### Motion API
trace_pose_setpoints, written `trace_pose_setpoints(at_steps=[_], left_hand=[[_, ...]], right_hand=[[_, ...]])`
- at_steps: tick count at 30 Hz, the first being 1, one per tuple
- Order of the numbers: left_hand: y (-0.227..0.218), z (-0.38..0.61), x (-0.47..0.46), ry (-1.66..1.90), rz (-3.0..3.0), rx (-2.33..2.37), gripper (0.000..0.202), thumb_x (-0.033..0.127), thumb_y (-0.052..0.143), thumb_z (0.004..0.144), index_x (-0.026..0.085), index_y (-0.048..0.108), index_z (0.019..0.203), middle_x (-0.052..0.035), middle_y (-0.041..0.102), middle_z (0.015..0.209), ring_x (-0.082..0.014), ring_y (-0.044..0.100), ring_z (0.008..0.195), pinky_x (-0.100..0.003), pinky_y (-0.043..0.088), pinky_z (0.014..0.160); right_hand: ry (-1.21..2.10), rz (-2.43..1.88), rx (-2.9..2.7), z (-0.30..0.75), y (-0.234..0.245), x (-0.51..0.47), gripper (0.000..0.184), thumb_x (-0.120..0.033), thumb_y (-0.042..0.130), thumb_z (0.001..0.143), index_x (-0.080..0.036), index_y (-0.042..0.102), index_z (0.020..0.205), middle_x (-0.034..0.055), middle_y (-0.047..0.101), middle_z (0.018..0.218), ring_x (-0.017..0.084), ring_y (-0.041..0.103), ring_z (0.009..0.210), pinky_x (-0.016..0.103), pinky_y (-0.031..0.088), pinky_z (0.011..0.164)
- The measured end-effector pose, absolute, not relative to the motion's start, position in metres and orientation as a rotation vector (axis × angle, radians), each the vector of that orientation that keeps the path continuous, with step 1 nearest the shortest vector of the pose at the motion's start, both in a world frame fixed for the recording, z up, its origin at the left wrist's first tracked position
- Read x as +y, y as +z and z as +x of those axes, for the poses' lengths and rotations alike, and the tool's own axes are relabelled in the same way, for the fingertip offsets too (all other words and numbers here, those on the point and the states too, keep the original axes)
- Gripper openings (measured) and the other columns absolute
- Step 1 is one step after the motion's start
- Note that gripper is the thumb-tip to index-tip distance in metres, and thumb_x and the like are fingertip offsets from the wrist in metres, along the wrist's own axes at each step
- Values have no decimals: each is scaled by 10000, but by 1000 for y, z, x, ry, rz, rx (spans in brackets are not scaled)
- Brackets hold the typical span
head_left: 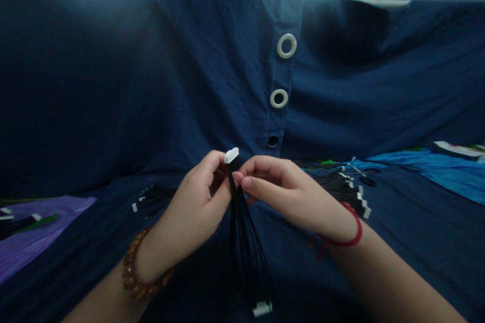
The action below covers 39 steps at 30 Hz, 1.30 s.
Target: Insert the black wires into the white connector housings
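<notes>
A bundle of thin black wires (pixel 246 242) stands upright between both hands, with a white connector (pixel 231 155) at its top and another white connector (pixel 262 308) at its bottom. My left hand (pixel 197 202), with a brown bead bracelet on the wrist, is closed round the wires just under the top connector. My right hand (pixel 280 189), with a red cord on the wrist, pinches the same wires from the right with fingers pressed together.
Dark blue cloth (pixel 113 111) covers the surface and rises behind, with white eyelet rings (pixel 287 45). More black wire sets with white connectors lie at the right (pixel 348 189) and left (pixel 146 199). Purple sheet (pixel 30 237) far left, blue sheet (pixel 447 171) far right.
</notes>
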<state>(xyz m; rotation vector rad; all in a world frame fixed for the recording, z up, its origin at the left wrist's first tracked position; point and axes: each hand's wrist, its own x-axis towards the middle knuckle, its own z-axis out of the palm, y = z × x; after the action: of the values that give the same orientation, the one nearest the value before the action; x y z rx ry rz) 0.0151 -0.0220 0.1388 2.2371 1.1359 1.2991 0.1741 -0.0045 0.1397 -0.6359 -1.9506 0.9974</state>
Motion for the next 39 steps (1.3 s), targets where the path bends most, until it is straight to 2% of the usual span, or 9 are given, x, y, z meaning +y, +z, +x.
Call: trace_pose_setpoints(at_steps=[4,7,12,15,18,23,28,33,39], left_hand=[[138,14,-19,1308,2275,1230,40,221,461,830,190,480,845,20,521,748,-140,521,689,-232,402,614],[136,14,-18,1306,2243,1279,68,259,440,844,195,457,832,15,521,751,-148,529,691,-248,411,618],[138,14,-20,1303,2144,1181,108,294,435,851,200,463,806,21,529,735,-138,547,680,-226,431,607],[140,13,-21,1266,2049,1109,143,343,477,830,200,476,821,32,526,694,-119,529,604,-200,423,526],[142,11,-21,1181,1929,1057,157,348,513,814,194,481,820,55,478,638,-80,457,526,-164,383,462],[145,9,-23,973,1737,884,134,299,509,828,164,508,828,48,473,605,-62,431,510,-153,371,464],[148,8,-27,891,1520,690,132,211,449,852,141,560,858,-1,538,683,-91,528,546,-197,460,500],[148,10,-26,897,1537,656,196,126,426,857,123,611,923,-60,618,827,-153,603,752,-282,511,724],[146,9,-24,940,1468,542,243,62,419,848,139,634,933,-45,634,819,-122,609,700,-239,534,666]], right_hand=[[735,-704,-1941,174,141,-14,194,-289,601,758,-167,509,877,7,561,809,120,526,720,243,433,637],[672,-730,-2054,173,140,-17,263,-288,668,686,-167,525,871,6,578,802,138,545,712,261,445,640],[856,-663,-1986,169,135,-15,85,-135,555,746,-170,540,823,0,585,763,134,554,706,261,434,640],[1008,-617,-1920,170,137,-10,63,-118,464,800,-164,508,799,-21,552,678,97,541,596,218,418,544],[1139,-582,-1818,176,141,-4,42,-129,465,802,-153,498,797,-42,501,626,49,427,475,171,310,429],[1285,-534,-1684,183,144,1,72,-206,553,768,-149,509,756,-77,380,546,33,281,440,177,188,408],[1335,-491,-1666,184,143,2,88,-148,600,710,-138,515,734,-24,527,666,41,395,517,180,241,451],[1314,-521,-1665,184,143,3,92,-189,531,782,-144,508,705,-51,467,588,43,353,484,180,256,454],[1299,-533,-1788,188,144,3,43,-100,533,752,-141,522,756,-29,527,691,64,462,598,182,348,541]])
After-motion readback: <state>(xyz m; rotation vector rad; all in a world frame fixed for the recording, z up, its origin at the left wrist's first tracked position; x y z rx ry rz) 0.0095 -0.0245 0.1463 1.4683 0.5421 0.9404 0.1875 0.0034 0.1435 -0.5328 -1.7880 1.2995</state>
